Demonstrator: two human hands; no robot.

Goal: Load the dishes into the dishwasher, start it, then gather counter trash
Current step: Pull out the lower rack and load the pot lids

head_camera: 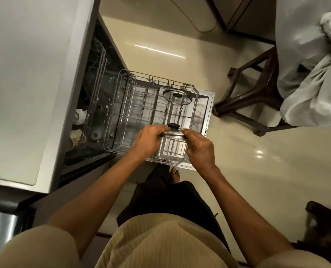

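Both hands, the left hand (148, 139) and right hand (198, 147), grip a round steel lid with a black knob (173, 130) by its rim, above the pulled-out grey wire dishwasher rack (122, 105). Loading is underway; next it likely needs slotting upright between tines, near the racked glass lid (177, 96).

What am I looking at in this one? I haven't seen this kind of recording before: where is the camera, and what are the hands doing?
There is no robot here. A person wears one wide-angle camera on the head, so you look down past the chest and forearms at the floor. The left hand and right hand together grip a glass lid with a black knob by its metal rim, over the near end of the lower rack. That wire rack is pulled out over the open dishwasher door. A second glass lid already stands tilted at the rack's far end. The pale counter is at left, and a dark wooden stool at right.
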